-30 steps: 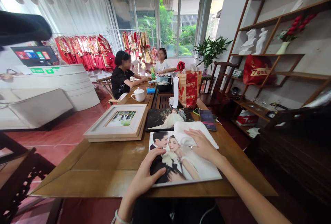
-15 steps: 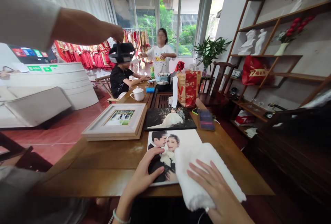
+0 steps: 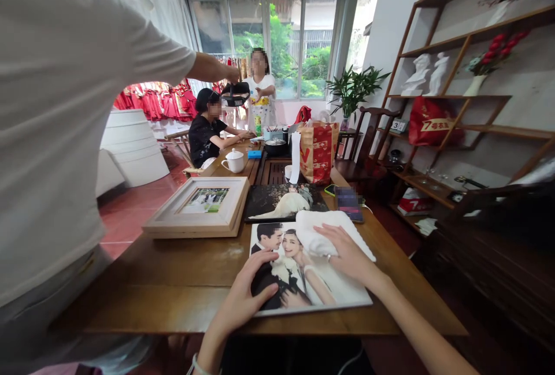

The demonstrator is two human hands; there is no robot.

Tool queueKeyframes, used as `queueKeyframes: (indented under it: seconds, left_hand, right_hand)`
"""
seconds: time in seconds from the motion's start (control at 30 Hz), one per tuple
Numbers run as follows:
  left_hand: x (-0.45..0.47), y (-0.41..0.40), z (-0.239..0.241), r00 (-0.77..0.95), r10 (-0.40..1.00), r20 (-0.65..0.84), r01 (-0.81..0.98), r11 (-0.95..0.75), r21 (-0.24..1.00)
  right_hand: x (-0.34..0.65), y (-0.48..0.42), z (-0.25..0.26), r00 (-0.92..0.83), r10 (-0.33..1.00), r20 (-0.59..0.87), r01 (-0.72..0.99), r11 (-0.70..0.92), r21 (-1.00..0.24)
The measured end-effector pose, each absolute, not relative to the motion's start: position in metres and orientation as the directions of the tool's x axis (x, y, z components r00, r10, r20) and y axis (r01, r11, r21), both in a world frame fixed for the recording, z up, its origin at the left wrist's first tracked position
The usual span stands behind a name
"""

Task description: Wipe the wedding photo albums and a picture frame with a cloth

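Observation:
A photo panel (image 3: 299, 282) showing a couple lies flat at the table's near edge. My left hand (image 3: 247, 288) rests on its left side, thumb and fingers spread apart. Under my right hand (image 3: 347, 251) is a white cloth (image 3: 347, 222), pressed on the panel's upper right part and reaching past its far edge. The fingers of that hand lie stretched out over the cloth. Just beyond is a dark photo panel (image 3: 281, 201) with a figure in a white dress. To the left, light wooden picture frames (image 3: 197, 207) are stacked.
A phone (image 3: 349, 204) lies right of the dark panel. Farther back stand a paper bag (image 3: 318, 152), a white lidded cup (image 3: 234, 161) and a black pot (image 3: 276, 145). At left a person in a white shirt (image 3: 65, 103) reaches across with a headset (image 3: 235, 95). Two people are at the far end.
My right hand and the cloth have moved away from me to the panel's upper right, uncovering its lower right. My left hand stays. The person at left has stepped in, carrying the headset rightward.

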State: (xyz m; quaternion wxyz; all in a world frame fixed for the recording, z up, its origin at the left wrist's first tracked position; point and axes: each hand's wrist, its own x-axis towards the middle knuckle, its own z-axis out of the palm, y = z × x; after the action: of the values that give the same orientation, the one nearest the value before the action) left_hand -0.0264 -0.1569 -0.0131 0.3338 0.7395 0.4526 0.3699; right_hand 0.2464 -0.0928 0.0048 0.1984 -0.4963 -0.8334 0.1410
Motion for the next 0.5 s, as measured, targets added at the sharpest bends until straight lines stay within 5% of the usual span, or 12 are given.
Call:
queueKeyframes:
  seconds: [0.5]
  left_hand:
    - [-0.026, -0.157, -0.013, 0.320, 0.910, 0.266, 0.414, -0.386, 0.824]
  right_hand:
    - [0.258, -0.200, -0.008, -0.575, 0.812, 0.099, 0.731, 0.565, -0.383]
